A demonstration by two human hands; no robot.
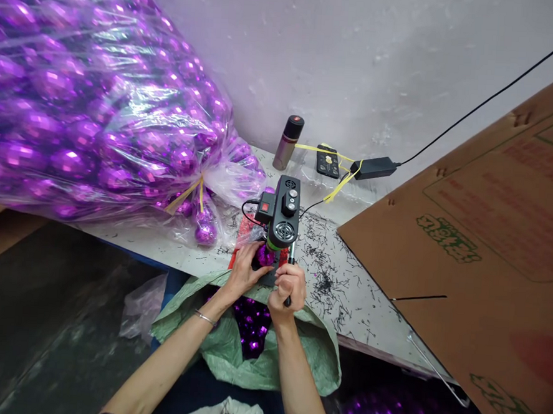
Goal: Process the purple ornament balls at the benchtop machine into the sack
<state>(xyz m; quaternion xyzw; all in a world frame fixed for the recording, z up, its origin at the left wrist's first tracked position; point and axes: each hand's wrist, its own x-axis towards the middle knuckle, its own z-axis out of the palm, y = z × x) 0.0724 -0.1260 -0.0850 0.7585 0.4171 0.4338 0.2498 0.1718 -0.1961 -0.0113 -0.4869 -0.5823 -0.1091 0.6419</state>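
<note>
My left hand (pixel 244 272) has its fingers closed around a shiny purple ball ornament (pixel 265 255), which sits directly under the head of a small black press machine (pixel 286 211). The fingers of my right hand (pixel 289 287) are wrapped around the press's lever handle (pixel 288 300), beside the ball. A red mat (pixel 240 233) shows partly beneath the machine. Below my hands, a green woven sack (pixel 220 353) hangs open at the table edge with several purple balls (pixel 251 330) inside.
A big clear bag of purple balls (pixel 99 109) fills the left. Small black bits (pixel 325 285) litter the white table (pixel 307 315). A thermos (pixel 288 143), a phone (pixel 328 161) and a black power adapter (pixel 375 169) stand along the wall. A cardboard box (pixel 484 245) leans at right.
</note>
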